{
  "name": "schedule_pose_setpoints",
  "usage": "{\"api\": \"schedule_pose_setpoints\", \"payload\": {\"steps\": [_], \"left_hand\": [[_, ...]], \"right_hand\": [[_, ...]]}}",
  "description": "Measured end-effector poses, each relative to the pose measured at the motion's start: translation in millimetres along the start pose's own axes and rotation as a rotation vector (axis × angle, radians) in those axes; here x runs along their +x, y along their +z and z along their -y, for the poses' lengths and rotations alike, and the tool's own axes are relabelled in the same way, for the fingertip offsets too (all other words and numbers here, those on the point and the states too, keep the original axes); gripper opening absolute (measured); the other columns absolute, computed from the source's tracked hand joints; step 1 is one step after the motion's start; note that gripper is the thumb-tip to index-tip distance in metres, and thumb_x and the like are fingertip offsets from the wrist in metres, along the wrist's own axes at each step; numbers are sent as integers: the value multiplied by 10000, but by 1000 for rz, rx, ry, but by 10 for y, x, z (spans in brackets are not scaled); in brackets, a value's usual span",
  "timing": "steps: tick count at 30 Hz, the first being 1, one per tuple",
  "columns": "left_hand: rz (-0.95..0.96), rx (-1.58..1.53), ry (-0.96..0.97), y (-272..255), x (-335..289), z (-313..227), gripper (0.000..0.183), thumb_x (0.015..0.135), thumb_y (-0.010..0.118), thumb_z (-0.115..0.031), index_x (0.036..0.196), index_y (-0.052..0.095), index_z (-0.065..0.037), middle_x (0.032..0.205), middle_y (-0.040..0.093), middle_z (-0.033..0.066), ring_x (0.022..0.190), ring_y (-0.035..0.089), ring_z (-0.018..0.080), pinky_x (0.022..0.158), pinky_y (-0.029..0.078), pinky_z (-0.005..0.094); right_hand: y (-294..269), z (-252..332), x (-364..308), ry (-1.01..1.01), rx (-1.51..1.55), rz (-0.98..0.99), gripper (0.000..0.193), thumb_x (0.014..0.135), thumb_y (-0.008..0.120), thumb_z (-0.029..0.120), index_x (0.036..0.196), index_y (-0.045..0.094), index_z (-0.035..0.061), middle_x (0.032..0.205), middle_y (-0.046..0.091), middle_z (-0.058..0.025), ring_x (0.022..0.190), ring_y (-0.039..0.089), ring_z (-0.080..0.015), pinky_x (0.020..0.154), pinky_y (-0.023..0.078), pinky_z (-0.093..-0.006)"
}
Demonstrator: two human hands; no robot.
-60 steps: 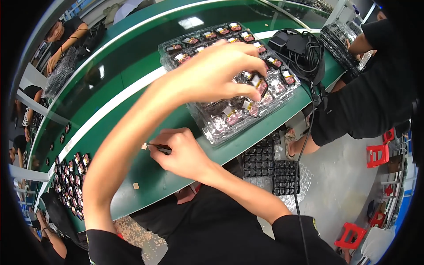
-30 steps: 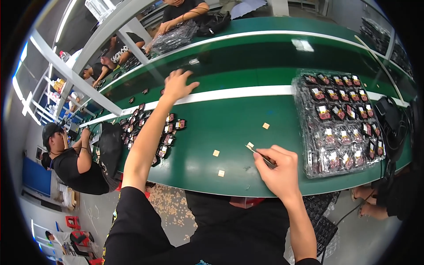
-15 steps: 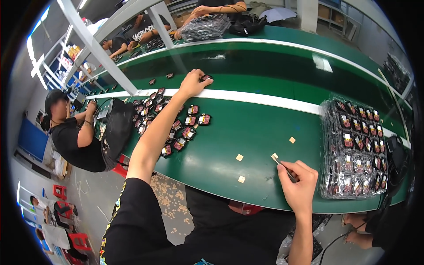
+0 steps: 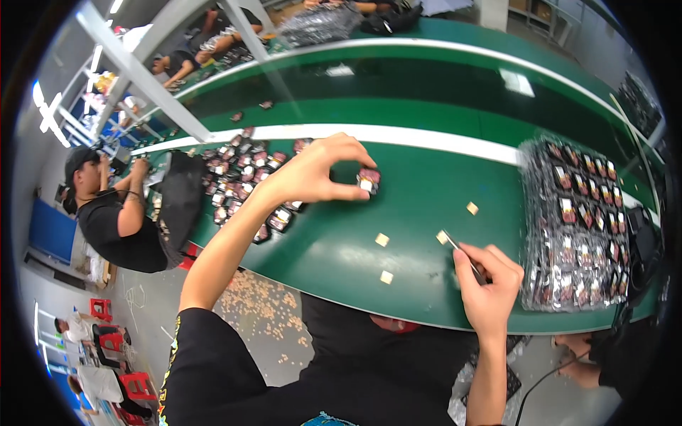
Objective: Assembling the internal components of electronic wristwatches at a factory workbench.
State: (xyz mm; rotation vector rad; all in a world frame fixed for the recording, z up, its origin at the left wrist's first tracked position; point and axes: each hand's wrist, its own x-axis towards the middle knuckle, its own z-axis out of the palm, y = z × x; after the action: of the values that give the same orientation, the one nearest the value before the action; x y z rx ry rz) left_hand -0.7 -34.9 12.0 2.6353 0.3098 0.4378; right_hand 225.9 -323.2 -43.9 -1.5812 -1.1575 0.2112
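Note:
My left hand (image 4: 320, 169) pinches a small black electronic module (image 4: 369, 182) with a pink and white face between thumb and fingers, above the green table. Left of it lies a loose heap of similar modules (image 4: 245, 172), partly hidden by my forearm. My right hand (image 4: 491, 290) is closed round thin metal tweezers (image 4: 453, 243). Their tip meets a small beige square piece (image 4: 442, 237); whether they grip it I cannot tell. Other beige squares lie nearby, one (image 4: 472, 208) beyond the tweezers and two (image 4: 382, 240) to their left.
Stacked clear plastic trays (image 4: 536, 234) with rows of modules stand at the right. A white rail (image 4: 440, 144) separates the table from a green conveyor belt (image 4: 398, 122). A co-worker (image 4: 117, 213) sits at the left. Beige scraps (image 4: 259, 312) litter the floor.
My left hand has come back from the belt beyond the rail, bringing a module over the table. The right hand keeps the tweezers near the same beige square. The view has shifted slightly.

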Motion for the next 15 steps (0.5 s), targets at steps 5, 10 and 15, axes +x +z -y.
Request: {"api": "schedule_pose_setpoints", "payload": {"steps": [5,10,15], "left_hand": [[184,-201,95,541,36,-364,760,808,947,-215,1494,671,-38,1378,750,129,1311,662,334,1150,520,467],[55,-123,112,713,47,-553,884,701,1024,-329,1460,685,-25,1376,710,147,1272,658,358,1111,502,468],[43,-50,131,852,62,-536,719,740,989,-322,1380,766,-82,1191,675,72,1087,616,283,998,461,409]], "right_hand": [[67,-3,37,26,14,-11,117,900,847,-15,1009,830,-54,666,618,-55,552,539,-80,514,376,-270],[46,-48,56,-3,0,13,107,895,850,-10,996,834,-42,678,652,-69,543,560,-105,509,405,-288],[40,-82,62,-10,37,44,133,890,856,-19,1020,837,-29,670,635,-43,533,526,-74,495,371,-272]]}}
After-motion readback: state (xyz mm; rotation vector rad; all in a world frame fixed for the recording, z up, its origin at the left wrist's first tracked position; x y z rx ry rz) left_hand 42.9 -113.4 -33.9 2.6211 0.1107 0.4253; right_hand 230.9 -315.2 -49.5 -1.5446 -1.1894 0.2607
